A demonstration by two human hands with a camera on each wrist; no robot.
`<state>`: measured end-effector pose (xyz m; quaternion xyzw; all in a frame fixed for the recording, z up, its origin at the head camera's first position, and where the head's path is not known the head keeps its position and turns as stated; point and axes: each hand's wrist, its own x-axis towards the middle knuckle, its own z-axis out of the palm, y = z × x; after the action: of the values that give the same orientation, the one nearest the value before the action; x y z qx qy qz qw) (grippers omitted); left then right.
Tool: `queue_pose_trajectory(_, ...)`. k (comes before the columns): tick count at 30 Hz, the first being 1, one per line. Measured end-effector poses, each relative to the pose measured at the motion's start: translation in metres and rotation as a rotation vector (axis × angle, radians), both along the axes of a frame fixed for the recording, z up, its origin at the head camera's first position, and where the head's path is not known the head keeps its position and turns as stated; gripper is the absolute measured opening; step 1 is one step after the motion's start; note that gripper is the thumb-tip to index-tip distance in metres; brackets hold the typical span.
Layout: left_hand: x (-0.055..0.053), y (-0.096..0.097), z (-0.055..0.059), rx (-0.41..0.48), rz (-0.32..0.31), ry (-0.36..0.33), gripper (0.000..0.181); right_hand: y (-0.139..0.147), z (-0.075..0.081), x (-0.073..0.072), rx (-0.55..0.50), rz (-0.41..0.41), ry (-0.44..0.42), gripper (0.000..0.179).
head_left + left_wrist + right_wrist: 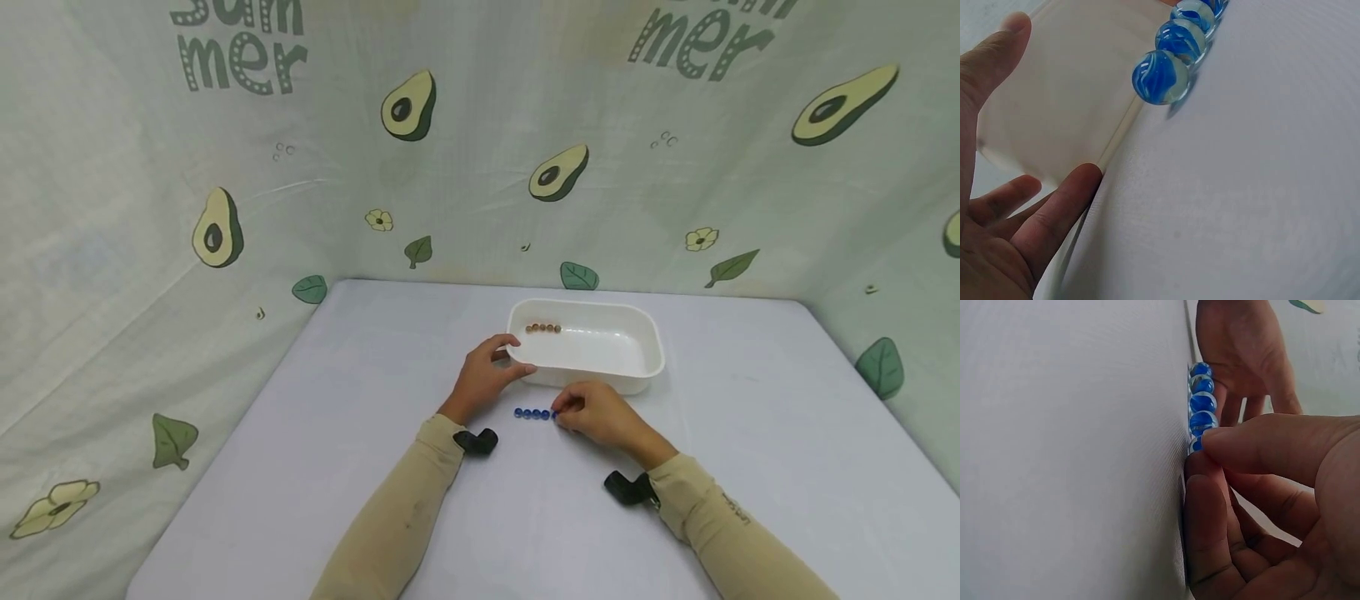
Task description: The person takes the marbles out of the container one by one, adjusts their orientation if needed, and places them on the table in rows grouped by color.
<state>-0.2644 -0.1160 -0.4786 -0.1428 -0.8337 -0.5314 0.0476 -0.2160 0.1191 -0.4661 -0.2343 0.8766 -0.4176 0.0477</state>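
Note:
Several clear glass marbles with blue swirls (532, 413) stand in a straight row on the table in front of a white tray (645, 379). My right hand (600, 412) pinches the marble (1195, 445) at the right end of this row between thumb and fingertips, low at the tabletop. That marble is mostly covered by the fingers. My left hand (480, 379) rests at the tray's left front corner, thumb along the front wall and fingers spread at the left end. A row of brownish-orange marbles (543, 327) lies inside the tray at its back left.
The white-covered table (360, 400) extends on both sides of the tray. Behind it hangs a pale cloth (480, 192) printed with avocados and leaves. A black camera (477, 442) sits on the left wrist and another camera (628, 488) on the right.

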Motion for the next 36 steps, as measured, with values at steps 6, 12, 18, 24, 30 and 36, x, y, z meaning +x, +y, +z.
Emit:
queue_pose_trajectory(6,0.0001,-0.0004,-0.0006,0.005,0.003,-0.012,0.064,0.0033,-0.0015,0.0013,-0.003,-0.008,-0.025,0.015)
queue_pose_trajectory(12,-0.0004,-0.0015,-0.0012,0.005,0.0,-0.002,0.063,0.0034,0.0007,0.0027,0.015,-0.029,-0.028,0.014)
queue_pose_trajectory(18,-0.0021,-0.001,-0.0031,0.0,0.002,0.005,0.061,0.0027,0.0024,0.0038,0.024,-0.042,-0.014,0.013)
queue_pose_trajectory(24,-0.002,-0.001,-0.004,-0.005,0.006,-0.009,0.056,-0.0003,0.0031,0.0048,0.044,-0.051,-0.016,0.009)
queue_pose_trajectory(30,-0.001,-0.0019,-0.0023,-0.002,0.01,-0.018,0.052,-0.0031,0.0037,0.0044,0.065,-0.067,-0.019,0.008)
queue_pose_trajectory(36,0.0012,-0.001,-0.0017,-0.01,0.007,-0.021,0.057,-0.0025,0.0021,0.0047,0.076,-0.072,-0.028,0.009)
